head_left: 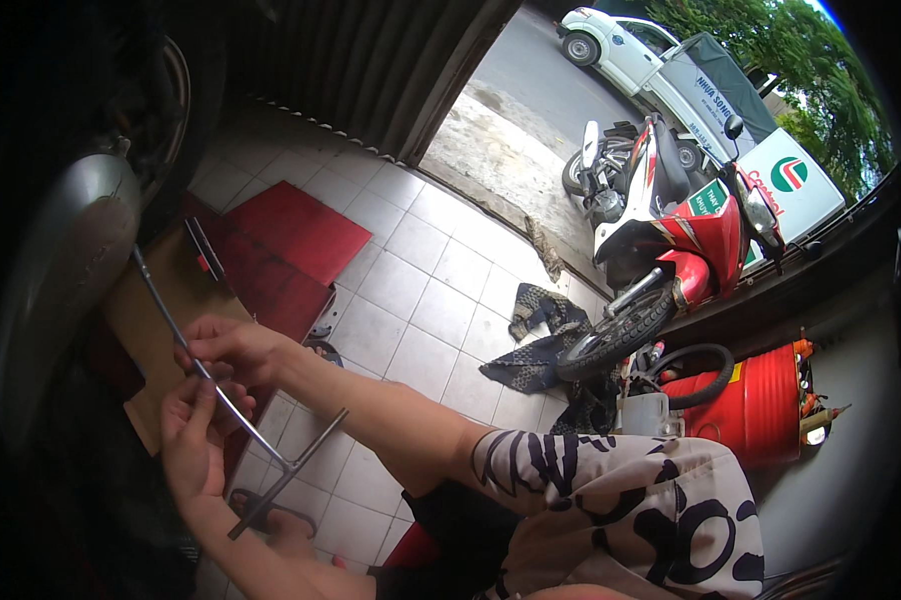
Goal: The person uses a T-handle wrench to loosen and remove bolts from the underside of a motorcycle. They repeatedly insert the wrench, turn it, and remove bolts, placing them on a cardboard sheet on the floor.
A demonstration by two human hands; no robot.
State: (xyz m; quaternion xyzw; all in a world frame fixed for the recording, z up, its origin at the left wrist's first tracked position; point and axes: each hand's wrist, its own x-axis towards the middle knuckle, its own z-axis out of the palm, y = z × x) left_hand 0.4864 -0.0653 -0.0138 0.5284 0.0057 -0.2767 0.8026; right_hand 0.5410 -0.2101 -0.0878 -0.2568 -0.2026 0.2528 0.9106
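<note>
A long metal T-handle wrench (pixel 249 424) slants across the view. Its far tip reaches a smooth grey rounded vehicle part (pixel 81 250) at the left, and its crossbar lies toward the bottom centre. My left hand (pixel 193 432), palm turned up, closes its thumb and fingers on the shaft. Just above it, my right hand (pixel 226 345) pinches the same shaft with bent fingers. Whether the tip sits on a fastener is hidden beside the grey part.
Cardboard (pixel 161 330) and red panels (pixel 296 235) lie behind my hands. On the right stand a red-and-white motorbike (pixel 671 250), a dark patterned cloth (pixel 531 350) and a red drum (pixel 746 410). A sandalled foot (pixel 286 525) is below the crossbar. Outside, a white truck (pixel 631 55) stands on the road.
</note>
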